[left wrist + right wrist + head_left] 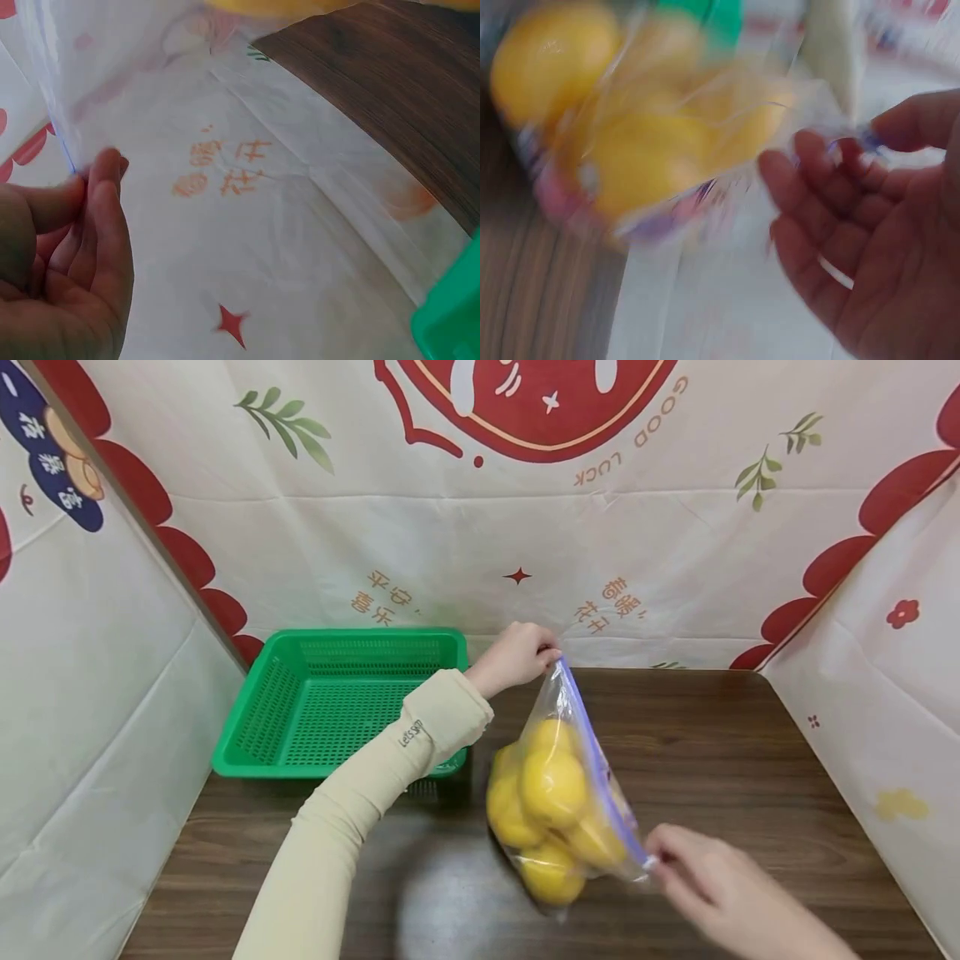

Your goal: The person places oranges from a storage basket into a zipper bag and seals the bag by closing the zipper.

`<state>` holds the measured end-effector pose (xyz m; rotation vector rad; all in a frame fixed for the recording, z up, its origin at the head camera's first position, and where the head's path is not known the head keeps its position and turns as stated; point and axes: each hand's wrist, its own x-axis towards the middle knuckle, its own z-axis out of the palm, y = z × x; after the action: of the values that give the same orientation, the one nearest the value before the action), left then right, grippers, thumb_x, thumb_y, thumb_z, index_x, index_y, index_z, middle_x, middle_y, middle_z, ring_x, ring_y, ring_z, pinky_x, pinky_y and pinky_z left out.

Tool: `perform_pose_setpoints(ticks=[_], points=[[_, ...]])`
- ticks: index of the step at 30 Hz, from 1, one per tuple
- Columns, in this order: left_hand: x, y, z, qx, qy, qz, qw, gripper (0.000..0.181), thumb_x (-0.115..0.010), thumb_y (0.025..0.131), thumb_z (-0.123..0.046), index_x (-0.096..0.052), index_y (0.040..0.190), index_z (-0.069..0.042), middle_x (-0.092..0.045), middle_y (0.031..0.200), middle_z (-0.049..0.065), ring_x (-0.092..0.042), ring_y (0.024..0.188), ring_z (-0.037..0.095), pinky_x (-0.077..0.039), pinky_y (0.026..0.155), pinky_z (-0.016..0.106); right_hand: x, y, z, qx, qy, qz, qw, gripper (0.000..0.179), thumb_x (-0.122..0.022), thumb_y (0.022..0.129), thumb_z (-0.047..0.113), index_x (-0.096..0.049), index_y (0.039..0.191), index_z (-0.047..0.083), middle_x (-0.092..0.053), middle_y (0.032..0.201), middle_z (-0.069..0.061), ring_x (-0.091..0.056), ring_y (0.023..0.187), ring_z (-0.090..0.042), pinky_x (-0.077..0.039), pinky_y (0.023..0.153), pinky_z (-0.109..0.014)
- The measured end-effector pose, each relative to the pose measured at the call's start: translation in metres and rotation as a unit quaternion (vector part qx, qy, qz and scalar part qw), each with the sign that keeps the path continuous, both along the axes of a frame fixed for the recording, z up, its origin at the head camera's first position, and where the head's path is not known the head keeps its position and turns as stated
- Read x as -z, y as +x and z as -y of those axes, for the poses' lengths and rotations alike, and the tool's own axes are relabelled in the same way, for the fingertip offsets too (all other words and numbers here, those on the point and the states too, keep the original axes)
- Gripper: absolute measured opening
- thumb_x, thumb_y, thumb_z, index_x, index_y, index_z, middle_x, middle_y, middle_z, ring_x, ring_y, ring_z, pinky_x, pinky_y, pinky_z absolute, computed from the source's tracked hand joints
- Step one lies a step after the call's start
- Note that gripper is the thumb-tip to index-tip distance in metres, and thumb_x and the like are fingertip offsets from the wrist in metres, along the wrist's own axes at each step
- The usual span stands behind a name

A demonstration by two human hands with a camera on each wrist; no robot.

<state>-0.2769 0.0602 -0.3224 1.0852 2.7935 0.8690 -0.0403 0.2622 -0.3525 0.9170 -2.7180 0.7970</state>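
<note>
A clear zip bag (561, 695) with a purple zip strip (592, 743) holds several round yellow fruits (553, 787). My left hand (517, 653) pinches the bag's upper corner at one end of the strip. At the strip's lower end, my right hand (708, 881) grips the other corner between thumb and fingers. Stretched between both hands, the strip slants down to the right while the fruits bulge out to its left. The right wrist view, blurred, shows the fruits (649, 161) close to my right fingers. In the left wrist view, thumb and fingertips meet on the bag's edge.
A green plastic basket (225, 758) with slotted sides stands at the back left of the dark wooden table (712, 735), beside my left forearm. White printed cloth (480, 543) hangs along the back and both sides.
</note>
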Motion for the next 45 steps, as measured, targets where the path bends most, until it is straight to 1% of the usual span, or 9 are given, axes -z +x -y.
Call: perform_pose_setpoints(ticks=[4,7,11,17,20,24,31,39,45], points=[[-0.001,0.002,-0.004,0.036,-0.009,-0.002,0.9993,0.017,-0.055,0.091,-0.017,-0.069,0.091,-0.007,-0.063,0.078,0.002,-0.05,0.069,0.012,-0.039,0.062,0.017,-0.006,-0.007,0.036,-0.128,-0.06,0.069,0.9875,0.027,-0.054,0.087,-0.001,-0.054,0.102,0.021,-0.052,0.083,0.016,-0.049,0.073,0.003,-0.04,0.063,-0.011],[-0.002,0.003,-0.001,0.043,-0.002,0.008,0.999,0.017,-0.055,0.091,-0.018,-0.068,0.09,-0.007,-0.06,0.078,0.001,-0.048,0.069,0.011,-0.038,0.062,0.017,-0.009,-0.036,0.047,-0.176,-0.028,-0.023,0.9838,0.027,-0.043,0.089,-0.003,-0.06,0.106,0.01,-0.061,0.094,0.003,-0.057,0.084,-0.01,-0.046,0.075,-0.021],[-0.002,0.004,0.009,0.05,0.014,0.018,0.9985,0.016,-0.053,0.092,-0.019,-0.065,0.086,-0.009,-0.056,0.071,0.0,-0.047,0.064,0.011,-0.037,0.06,0.016,-0.011,-0.091,0.045,-0.12,0.091,-0.242,0.9585,0.036,-0.059,0.073,-0.008,-0.063,0.108,0.0,-0.062,0.108,-0.012,-0.056,0.1,-0.028,-0.045,0.084,-0.039],[-0.005,0.016,0.018,0.038,0.021,0.014,0.999,0.016,-0.051,0.093,-0.019,-0.064,0.087,-0.01,-0.059,0.076,0.0,-0.049,0.065,0.01,-0.039,0.06,0.016,-0.013,-0.136,0.046,-0.118,0.18,-0.31,0.9262,0.04,-0.08,0.062,0.002,-0.068,0.1,0.005,-0.066,0.104,-0.006,-0.058,0.104,-0.023,-0.043,0.083,-0.039],[-0.017,0.043,0.026,0.008,0.003,0.001,1.0,0.023,-0.048,0.094,-0.029,-0.059,0.084,-0.011,-0.058,0.072,-0.001,-0.05,0.06,0.009,-0.04,0.055,0.017,-0.015,-0.139,0.047,-0.115,0.164,-0.327,0.9236,0.015,-0.069,0.074,0.001,-0.067,0.089,0.006,-0.067,0.089,-0.003,-0.061,0.089,-0.019,-0.043,0.079,-0.039],[-0.028,0.107,0.042,0.011,-0.089,-0.02,0.9958,0.047,-0.044,0.088,-0.057,-0.051,0.069,-0.014,-0.05,0.058,-0.002,-0.048,0.048,0.011,-0.038,0.042,0.022,-0.013,-0.135,0.04,-0.09,0.138,-0.33,0.9295,0.012,-0.051,0.084,0.004,-0.06,0.076,0.007,-0.059,0.07,-0.001,-0.058,0.071,-0.017,-0.043,0.075,-0.04],[0.008,0.189,0.056,0.065,-0.165,-0.134,0.9751,0.059,-0.048,0.068,-0.078,-0.046,0.064,-0.019,-0.033,0.049,-0.012,-0.033,0.039,0.003,-0.026,0.034,0.02,-0.004,-0.122,0.028,-0.036,0.116,-0.303,0.9452,0.004,-0.06,0.076,0.007,-0.061,0.078,0.004,-0.056,0.065,-0.003,-0.054,0.059,-0.018,-0.045,0.061,-0.036],[0.022,0.211,0.051,0.065,-0.112,-0.244,0.961,0.066,-0.054,0.064,-0.077,-0.047,0.078,-0.013,-0.038,0.057,-0.009,-0.038,0.044,0.004,-0.02,0.033,0.016,-0.008,-0.114,0.032,0.036,0.099,-0.298,0.9487,0.021,-0.041,0.082,0.011,-0.054,0.066,0.007,-0.048,0.056,0.001,-0.039,0.046,-0.013,-0.034,0.046,-0.03],[0.012,0.191,0.07,0.043,-0.134,-0.181,0.9735,0.021,-0.061,0.077,-0.029,-0.053,0.077,-0.01,-0.044,0.058,-0.006,-0.038,0.042,0.005,-0.026,0.033,0.016,-0.017,-0.108,0.023,0.065,0.104,-0.29,0.9492,0.008,-0.052,0.074,0.006,-0.057,0.069,0.006,-0.054,0.06,0.0,-0.046,0.048,-0.018,-0.038,0.049,-0.035]])
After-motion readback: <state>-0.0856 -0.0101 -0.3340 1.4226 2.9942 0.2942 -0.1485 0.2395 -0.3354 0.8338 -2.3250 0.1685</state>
